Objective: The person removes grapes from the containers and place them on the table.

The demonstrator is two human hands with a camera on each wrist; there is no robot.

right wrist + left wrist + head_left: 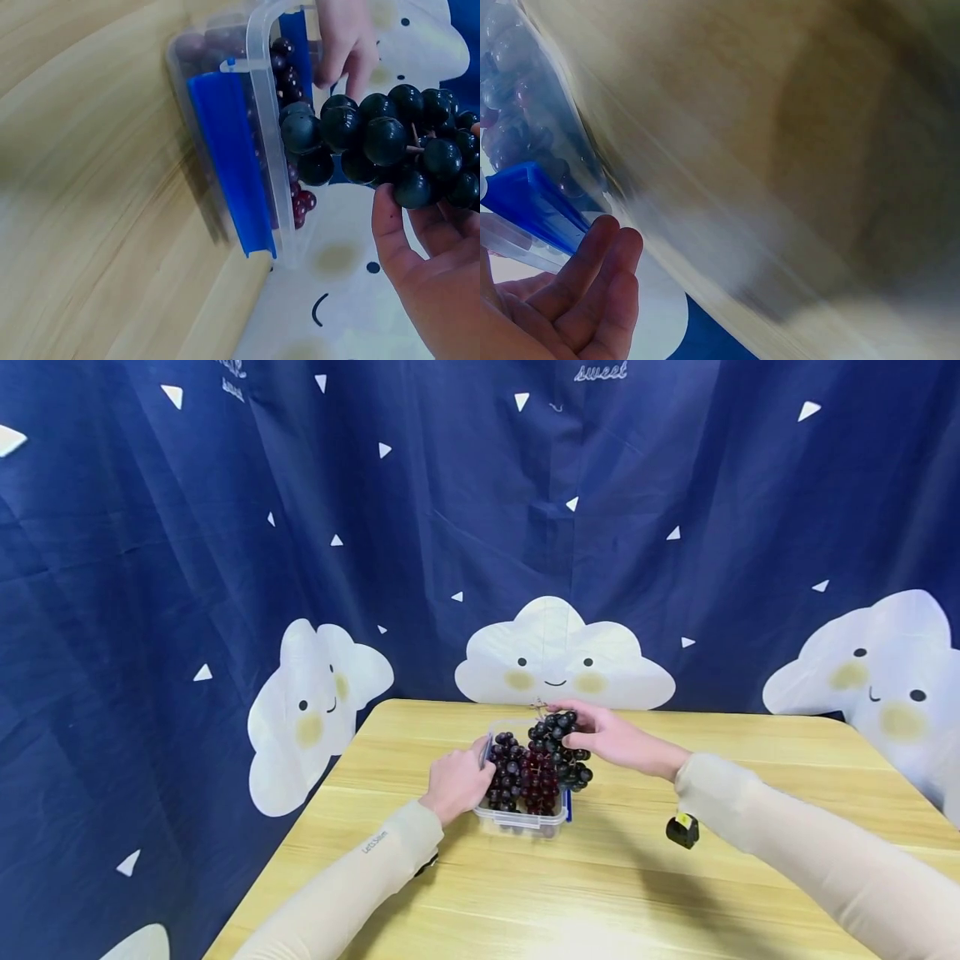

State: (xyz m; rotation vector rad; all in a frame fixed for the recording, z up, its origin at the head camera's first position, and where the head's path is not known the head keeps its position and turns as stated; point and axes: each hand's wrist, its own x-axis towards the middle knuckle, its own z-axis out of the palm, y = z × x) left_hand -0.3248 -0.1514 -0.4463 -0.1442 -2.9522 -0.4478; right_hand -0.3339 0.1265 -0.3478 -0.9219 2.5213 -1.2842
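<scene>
A clear plastic container (517, 820) with blue side latches (229, 154) holds a dark purple bunch of grapes (504, 768) on its left and a red bunch of grapes (538, 781) beside it. My left hand (457, 781) grips the container's left wall; in the left wrist view its fingers (600, 285) lie against a blue latch (536, 202). With my right hand (611, 742) I hold a black bunch of grapes (382, 139) by its upper part, over the container's right rim. The black bunch partly hides the far right corner.
The container stands on a light wooden table (360, 877). Behind the table hangs a dark blue curtain (487, 543) printed with white clouds. A small black wrist device (682, 831) hangs below the right sleeve.
</scene>
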